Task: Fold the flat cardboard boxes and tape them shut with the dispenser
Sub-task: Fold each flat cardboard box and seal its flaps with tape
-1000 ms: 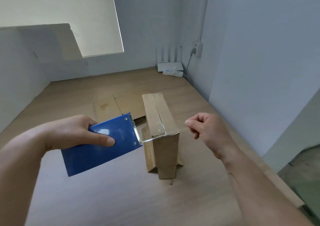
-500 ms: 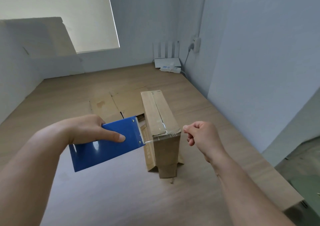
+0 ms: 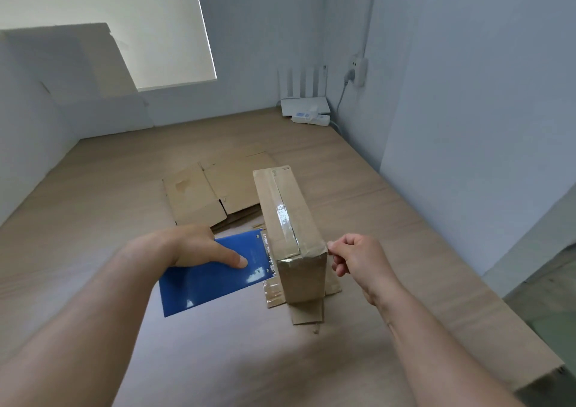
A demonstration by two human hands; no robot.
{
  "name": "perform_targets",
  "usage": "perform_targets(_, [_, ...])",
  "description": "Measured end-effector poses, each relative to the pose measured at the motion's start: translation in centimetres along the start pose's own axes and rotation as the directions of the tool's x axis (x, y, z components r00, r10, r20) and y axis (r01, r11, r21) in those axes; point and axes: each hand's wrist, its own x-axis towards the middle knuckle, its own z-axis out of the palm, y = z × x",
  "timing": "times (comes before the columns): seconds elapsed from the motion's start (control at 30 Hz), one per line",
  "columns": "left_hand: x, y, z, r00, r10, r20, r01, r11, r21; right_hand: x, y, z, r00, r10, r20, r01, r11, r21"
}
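A narrow folded cardboard box [image 3: 288, 219] stands on the wooden table, with clear tape along its top seam and its bottom flaps splayed out. My left hand [image 3: 193, 244] grips the blue tape dispenser [image 3: 215, 272], whose toothed edge sits against the box's near left side. My right hand [image 3: 358, 258] is at the box's near right top corner, thumb and forefinger pinching the end of the clear tape strip laid across the near end of the box.
Flat cardboard sheets [image 3: 215, 191] lie on the table behind the box. A white router [image 3: 305, 101] and a power strip [image 3: 311, 119] sit in the far right corner below a wall socket [image 3: 358, 71]. The table edge [image 3: 514, 338] runs along the right.
The dispenser has come right up to the box's left side and lower. My right hand has moved in to the box's corner, bringing the tape strip down onto the near end.
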Motion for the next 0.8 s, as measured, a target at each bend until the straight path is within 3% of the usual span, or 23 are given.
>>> perform_targets(0.2, [1.3,0.6,1.1,1.000,0.002,-0.008,-0.002,0.999,-0.032,0.3,0.2,-0.2,0.992,0.127,0.024,-0.130,0.983,0.131])
perform_targets(0.33, [1.3,0.4,0.7,1.000,0.001,-0.017,-0.002,1.000,-0.020,-0.1,2.8,-0.6,0.959,0.266,-0.095,-0.280,0.936,-0.215])
perform_targets(0.43, [1.2,0.3,0.7,1.000,0.000,-0.020,-0.001,1.000,-0.011,-0.8,2.9,0.0,0.958,-0.020,-0.287,-0.074,0.947,-0.313])
perform_targets(0.53, [1.1,0.5,0.7,1.000,-0.002,-0.014,0.001,1.000,-0.020,-1.7,0.5,1.6,0.940,-0.260,-0.222,0.143,0.889,-0.435])
perform_targets(0.63, [1.2,0.6,0.5,1.000,-0.004,-0.010,0.004,1.000,-0.023,-1.6,-0.2,3.8,0.966,-0.248,-0.078,0.160,0.803,-0.575])
perform_targets(0.8, [1.5,0.0,1.4,1.000,-0.028,0.011,0.028,0.996,-0.083,-0.8,0.3,4.0,0.973,-0.209,-0.096,0.130,0.846,-0.517])
